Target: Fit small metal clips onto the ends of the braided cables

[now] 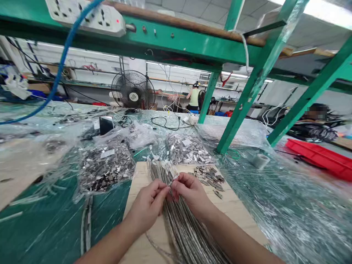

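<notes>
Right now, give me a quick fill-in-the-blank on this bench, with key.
The left hand and right hand meet above a cable bundle that lies on a board made of ____.
Loose metal pieces on the board sit to the ____ of the bundle.
The tray at far right is coloured ____.
Missing words: wood; right; red.

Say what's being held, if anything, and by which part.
A small whitish piece, in the fingertips of the right hand; the left hand pinches close beside it. Exact part gripped: too small to tell.
</notes>
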`<state>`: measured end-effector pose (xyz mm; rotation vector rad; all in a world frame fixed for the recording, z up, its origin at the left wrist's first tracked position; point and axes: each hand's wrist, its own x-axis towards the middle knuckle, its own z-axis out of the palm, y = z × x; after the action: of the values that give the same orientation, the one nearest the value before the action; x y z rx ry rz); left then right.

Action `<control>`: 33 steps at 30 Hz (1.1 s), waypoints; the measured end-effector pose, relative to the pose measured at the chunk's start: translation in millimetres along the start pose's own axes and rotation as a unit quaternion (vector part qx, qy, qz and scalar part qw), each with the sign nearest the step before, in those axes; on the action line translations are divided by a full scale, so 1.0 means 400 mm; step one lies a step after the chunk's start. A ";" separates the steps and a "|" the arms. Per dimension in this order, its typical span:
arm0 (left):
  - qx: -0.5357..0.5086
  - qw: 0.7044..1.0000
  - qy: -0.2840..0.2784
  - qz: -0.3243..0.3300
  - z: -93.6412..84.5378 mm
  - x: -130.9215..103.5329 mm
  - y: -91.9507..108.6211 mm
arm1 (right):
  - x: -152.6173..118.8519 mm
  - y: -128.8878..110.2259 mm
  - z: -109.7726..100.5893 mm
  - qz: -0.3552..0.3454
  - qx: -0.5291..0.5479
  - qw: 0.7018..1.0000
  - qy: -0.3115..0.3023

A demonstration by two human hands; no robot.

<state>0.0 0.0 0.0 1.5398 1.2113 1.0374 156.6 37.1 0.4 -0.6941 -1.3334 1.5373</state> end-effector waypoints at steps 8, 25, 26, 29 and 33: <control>0.006 1.000 0.012 0.020 -0.006 0.004 0.007 | 0.000 0.002 -0.010 -0.006 0.014 1.000 -0.005; 0.142 0.985 -0.100 0.005 -0.041 0.000 0.028 | -0.012 -0.071 -0.060 -0.192 -0.473 0.844 -0.164; 0.126 0.985 -0.115 -0.007 -0.043 0.000 0.029 | -0.014 -0.072 -0.057 -0.188 -0.478 0.841 -0.171; 0.085 0.986 -0.140 -0.040 -0.053 0.002 0.030 | -0.021 -0.078 -0.049 -0.175 -0.485 0.834 -0.197; 0.052 0.981 -0.176 -0.068 -0.066 0.002 0.034 | -0.029 -0.083 -0.044 -0.169 -0.488 0.827 -0.223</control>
<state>-21.9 3.0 19.7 1.6145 1.1163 0.5882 186.1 32.6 25.8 -0.6421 -2.4969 0.6480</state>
